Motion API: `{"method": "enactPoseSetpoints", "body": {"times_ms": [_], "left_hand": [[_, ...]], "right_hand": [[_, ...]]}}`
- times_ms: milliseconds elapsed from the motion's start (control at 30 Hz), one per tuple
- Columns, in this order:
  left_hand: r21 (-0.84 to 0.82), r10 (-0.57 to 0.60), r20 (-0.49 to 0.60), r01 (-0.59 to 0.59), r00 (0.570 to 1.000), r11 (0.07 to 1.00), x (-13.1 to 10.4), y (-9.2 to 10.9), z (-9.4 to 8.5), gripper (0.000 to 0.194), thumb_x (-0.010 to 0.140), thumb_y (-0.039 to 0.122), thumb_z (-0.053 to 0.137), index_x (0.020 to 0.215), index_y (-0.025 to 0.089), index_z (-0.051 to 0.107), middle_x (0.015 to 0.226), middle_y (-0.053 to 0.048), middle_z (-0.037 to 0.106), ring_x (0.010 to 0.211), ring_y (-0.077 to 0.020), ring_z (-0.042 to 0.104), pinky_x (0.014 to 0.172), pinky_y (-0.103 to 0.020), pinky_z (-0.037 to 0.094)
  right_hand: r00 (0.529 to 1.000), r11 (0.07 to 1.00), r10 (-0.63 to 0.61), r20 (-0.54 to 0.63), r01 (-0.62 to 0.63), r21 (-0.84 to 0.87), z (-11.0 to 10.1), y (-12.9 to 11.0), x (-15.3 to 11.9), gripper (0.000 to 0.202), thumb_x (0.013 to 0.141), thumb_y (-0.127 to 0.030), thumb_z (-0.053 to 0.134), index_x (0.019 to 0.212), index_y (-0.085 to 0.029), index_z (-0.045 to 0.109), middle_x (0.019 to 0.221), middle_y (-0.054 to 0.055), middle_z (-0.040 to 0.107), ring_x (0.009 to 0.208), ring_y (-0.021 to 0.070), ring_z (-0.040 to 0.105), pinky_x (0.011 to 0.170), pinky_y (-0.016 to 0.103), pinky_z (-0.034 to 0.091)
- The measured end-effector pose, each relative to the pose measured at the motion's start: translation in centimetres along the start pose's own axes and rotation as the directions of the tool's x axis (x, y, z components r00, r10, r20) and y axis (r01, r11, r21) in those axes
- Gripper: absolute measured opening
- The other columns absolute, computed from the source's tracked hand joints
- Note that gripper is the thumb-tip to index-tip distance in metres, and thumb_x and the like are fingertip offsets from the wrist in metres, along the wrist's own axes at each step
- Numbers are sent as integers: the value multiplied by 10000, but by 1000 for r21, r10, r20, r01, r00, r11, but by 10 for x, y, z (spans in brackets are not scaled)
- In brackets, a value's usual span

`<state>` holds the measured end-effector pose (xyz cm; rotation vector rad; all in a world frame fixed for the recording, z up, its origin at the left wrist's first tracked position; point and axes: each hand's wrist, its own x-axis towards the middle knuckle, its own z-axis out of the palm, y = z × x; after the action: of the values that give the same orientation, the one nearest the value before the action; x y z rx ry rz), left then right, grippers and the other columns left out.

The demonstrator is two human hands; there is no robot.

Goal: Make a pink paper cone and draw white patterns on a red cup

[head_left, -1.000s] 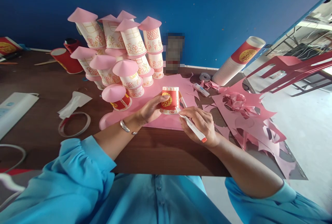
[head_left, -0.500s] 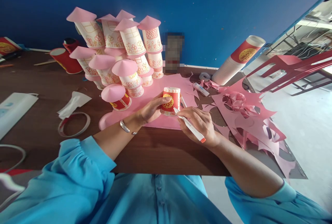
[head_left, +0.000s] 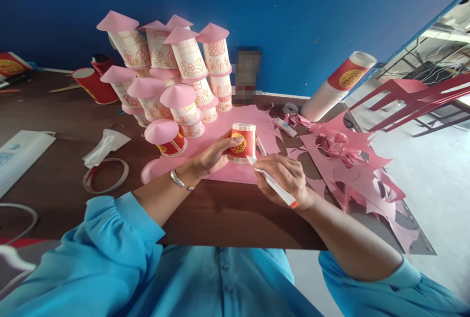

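My left hand (head_left: 216, 154) is closed around a red paper cup (head_left: 247, 147) with a yellow emblem and pale bands at top and bottom. The thumb presses on its front. Between the fingers of my right hand (head_left: 284, 176) is a white marker (head_left: 276, 188) with an orange-red end; its tip is close to the cup's lower right side, and I cannot tell whether it touches. Beneath the cup lies a pink paper sheet (head_left: 257, 117). Left of it stands another red cup (head_left: 174, 146) under a pink paper cone (head_left: 161, 132).
Stacked white cups (head_left: 189, 57) with drawn flowers and pink cone roofs stand behind my left hand. A leaning cup stack (head_left: 326, 99), a glue stick (head_left: 285, 126) and pink paper scraps (head_left: 348, 175) are at right. Tape (head_left: 106, 176) lies left, near a white power strip (head_left: 22, 160).
My right hand and the marker have shifted slightly right and down, away from the cup's face. My left hand holds the cup in nearly the same place.
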<state>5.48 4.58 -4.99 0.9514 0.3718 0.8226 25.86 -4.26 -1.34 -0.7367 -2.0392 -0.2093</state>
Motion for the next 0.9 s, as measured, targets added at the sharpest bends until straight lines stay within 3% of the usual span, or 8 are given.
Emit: {"method": "enactPoseSetpoints", "body": {"times_ms": [200,900], "left_hand": [[-17,0,-16,0,1000,1000,0,1,0,411,917,482,900,1184,202,762,992,-54,828,879,-237,773,828,-366,592],[-30,-5,2,5,1000,1000,0,1,-2,383,942,449,893,1205,203,762,992,-52,837,907,-239,793,848,-365,609]], "right_hand": [[1000,1000,17,12,-17,4,0,1,0,186,1011,-109,691,1136,-245,675,866,12,823,713,173,806,664,259,627],[1000,1000,16,18,-16,-21,0,1,0,115,1044,-126,679,1096,-228,670,863,29,811,703,177,781,655,273,610]]}}
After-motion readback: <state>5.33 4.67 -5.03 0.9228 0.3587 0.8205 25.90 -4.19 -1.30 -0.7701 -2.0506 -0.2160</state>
